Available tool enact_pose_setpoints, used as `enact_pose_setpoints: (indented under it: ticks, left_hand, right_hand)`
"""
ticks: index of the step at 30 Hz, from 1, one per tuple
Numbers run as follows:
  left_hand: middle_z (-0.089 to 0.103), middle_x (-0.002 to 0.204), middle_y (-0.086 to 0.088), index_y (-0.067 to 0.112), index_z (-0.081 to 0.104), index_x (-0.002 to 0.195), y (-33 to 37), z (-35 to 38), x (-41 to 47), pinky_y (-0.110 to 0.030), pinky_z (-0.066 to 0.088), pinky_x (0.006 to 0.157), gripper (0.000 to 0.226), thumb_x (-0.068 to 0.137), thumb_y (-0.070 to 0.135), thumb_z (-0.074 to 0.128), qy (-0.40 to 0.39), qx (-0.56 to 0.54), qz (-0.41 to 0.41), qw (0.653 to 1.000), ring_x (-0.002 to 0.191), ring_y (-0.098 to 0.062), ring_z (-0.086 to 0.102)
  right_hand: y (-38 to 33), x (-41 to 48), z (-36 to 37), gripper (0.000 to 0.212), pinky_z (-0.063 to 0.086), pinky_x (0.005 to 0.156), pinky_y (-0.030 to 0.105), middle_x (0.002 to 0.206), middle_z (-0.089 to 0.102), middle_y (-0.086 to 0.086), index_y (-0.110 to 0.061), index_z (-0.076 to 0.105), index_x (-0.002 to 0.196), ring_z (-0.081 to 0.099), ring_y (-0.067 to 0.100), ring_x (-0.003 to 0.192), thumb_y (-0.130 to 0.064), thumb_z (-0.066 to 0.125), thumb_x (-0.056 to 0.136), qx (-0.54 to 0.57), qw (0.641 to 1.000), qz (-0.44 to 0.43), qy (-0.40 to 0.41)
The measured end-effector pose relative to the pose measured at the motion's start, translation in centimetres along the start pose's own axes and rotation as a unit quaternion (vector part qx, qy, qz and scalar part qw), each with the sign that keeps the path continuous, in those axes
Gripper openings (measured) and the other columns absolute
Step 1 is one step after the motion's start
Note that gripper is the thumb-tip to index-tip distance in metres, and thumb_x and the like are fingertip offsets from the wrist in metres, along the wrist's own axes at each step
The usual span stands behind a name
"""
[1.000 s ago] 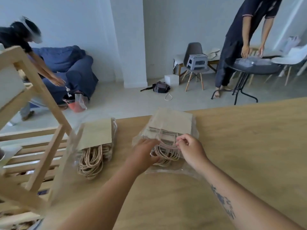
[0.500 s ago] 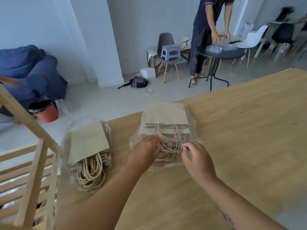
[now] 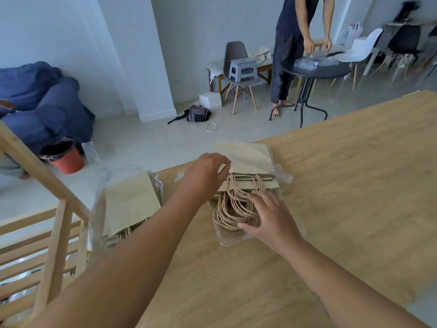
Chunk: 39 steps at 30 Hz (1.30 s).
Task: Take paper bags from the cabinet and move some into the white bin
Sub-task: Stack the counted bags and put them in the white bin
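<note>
Two wrapped stacks of tan paper bags lying flat on light wooden table (image 3: 354, 185), head view. Centre stack (image 3: 248, 162) sitting in clear plastic wrap (image 3: 285, 177). Second stack (image 3: 130, 202) lying near table's left edge, beside slatted wooden rack (image 3: 56, 245). Left hand (image 3: 205, 171) curling fingers over centre stack's left edge; cannot tell whether pinching bag or wrap. Right hand (image 3: 272, 216) resting spread, relaxed fingers on twisted cord handles (image 3: 231, 209).

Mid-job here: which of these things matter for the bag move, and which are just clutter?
Job: wrapped bag stack under both hands; second wrapped bag stack to its left; left hand; right hand. No white bin in view.
Clutter: orange bucket, grey stool, black pouch, blue sofa, round table.
</note>
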State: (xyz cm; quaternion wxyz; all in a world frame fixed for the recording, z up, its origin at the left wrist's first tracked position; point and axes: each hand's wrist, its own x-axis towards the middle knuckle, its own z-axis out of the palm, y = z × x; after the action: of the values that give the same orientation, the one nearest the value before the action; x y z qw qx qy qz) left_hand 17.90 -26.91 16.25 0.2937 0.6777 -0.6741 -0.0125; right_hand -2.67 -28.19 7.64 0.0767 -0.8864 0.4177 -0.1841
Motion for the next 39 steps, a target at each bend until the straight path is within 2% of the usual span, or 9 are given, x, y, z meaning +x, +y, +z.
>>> enact_pose_setpoints:
  ticks: [3,6,13,18,23,26,30,34,39]
  left_hand:
    - [0.071,0.114,0.0,0.016,0.071,0.114,0.0,-1.1,1.8,-0.039,0.051,0.089,0.024,0.099,0.026,0.055,-0.013,0.01,0.005,1.0,0.108,-0.019,0.059]
    - [0.071,0.113,0.0,0.015,0.072,0.112,0.1,-2.1,3.0,-0.039,0.051,0.089,0.023,0.098,0.024,0.056,-0.012,0.01,0.008,1.0,0.105,-0.018,0.06]
    - [0.071,0.112,0.002,0.016,0.072,0.109,0.0,-2.8,3.7,-0.036,0.051,0.087,0.021,0.098,0.024,0.057,-0.019,0.003,-0.005,1.0,0.103,-0.015,0.061]
    - [0.071,0.111,0.002,0.016,0.072,0.108,-0.2,-2.1,2.9,-0.035,0.052,0.086,0.02,0.098,0.024,0.057,-0.024,-0.003,-0.013,1.0,0.102,-0.015,0.061]
    - [0.071,0.111,0.002,0.016,0.072,0.109,-0.2,-2.0,2.2,-0.033,0.051,0.086,0.02,0.098,0.024,0.057,-0.027,-0.004,-0.017,0.999,0.102,-0.015,0.061]
    - [0.07,0.112,0.003,0.017,0.072,0.109,-0.2,-1.7,1.7,-0.035,0.052,0.087,0.02,0.098,0.025,0.057,-0.036,-0.005,-0.018,0.999,0.103,-0.014,0.061]
    - [0.07,0.112,0.004,0.018,0.072,0.109,0.1,-0.8,0.7,-0.036,0.052,0.086,0.021,0.098,0.027,0.057,-0.05,-0.004,-0.025,0.998,0.104,-0.015,0.061]
    - [0.071,0.111,0.004,0.019,0.072,0.109,0.4,0.4,-0.7,-0.037,0.052,0.086,0.02,0.098,0.028,0.057,-0.059,-0.006,-0.024,0.998,0.104,-0.017,0.061]
    - [0.071,0.115,0.004,0.018,0.072,0.112,0.7,2.1,-2.5,-0.031,0.047,0.088,0.021,0.097,0.025,0.058,-0.065,-0.003,-0.026,0.998,0.11,-0.017,0.059]
  right_hand:
    - [-1.0,1.6,0.2,0.105,0.008,0.123,0.041,0.161,0.019,0.004,-0.014,0.021,0.154,0.008,0.024,0.151,-0.072,0.061,0.075,-0.01,0.994,0.022,-0.108]
    - [-2.0,2.8,0.7,0.118,0.005,0.123,0.044,0.159,0.022,0.005,-0.012,0.015,0.153,0.009,0.025,0.15,-0.076,0.065,0.068,-0.04,0.989,0.038,-0.137]
    - [-3.4,3.8,0.9,0.062,0.027,0.112,0.039,0.099,0.061,-0.005,-0.017,0.049,0.113,0.057,0.02,0.1,-0.063,0.065,0.074,-0.087,0.989,0.022,-0.114]
    - [-3.9,3.4,1.1,0.036,0.033,0.104,0.039,0.069,0.049,-0.009,-0.016,0.046,0.113,0.047,0.02,0.069,-0.038,0.056,0.085,-0.073,0.989,0.003,-0.125]
    - [-3.6,2.6,1.4,0.033,0.035,0.103,0.033,0.055,0.036,-0.011,-0.012,0.047,0.117,0.034,0.014,0.05,-0.021,0.052,0.086,-0.052,0.992,-0.016,-0.117]
    - [-3.3,2.0,1.3,0.032,0.047,0.091,0.035,0.05,0.027,-0.014,-0.011,0.053,0.106,0.033,0.017,0.047,-0.018,0.066,0.078,-0.037,0.996,-0.014,-0.084]
    - [-2.6,0.4,0.6,0.04,0.043,0.092,0.036,0.074,0.061,0.001,-0.008,0.05,0.124,0.055,0.025,0.072,-0.014,0.062,0.086,-0.066,0.993,-0.03,-0.093]
    - [-1.8,-1.9,-0.1,0.043,0.046,0.096,0.037,0.084,0.068,0.005,-0.007,0.052,0.124,0.061,0.028,0.083,-0.016,0.067,0.085,-0.075,0.992,-0.043,-0.092]
    - [-0.5,-5.2,-0.1,0.063,0.051,0.063,0.02,0.057,0.058,-0.009,-0.017,0.067,0.097,0.057,0.01,0.056,-0.031,0.095,0.042,-0.083,0.993,-0.063,-0.057]
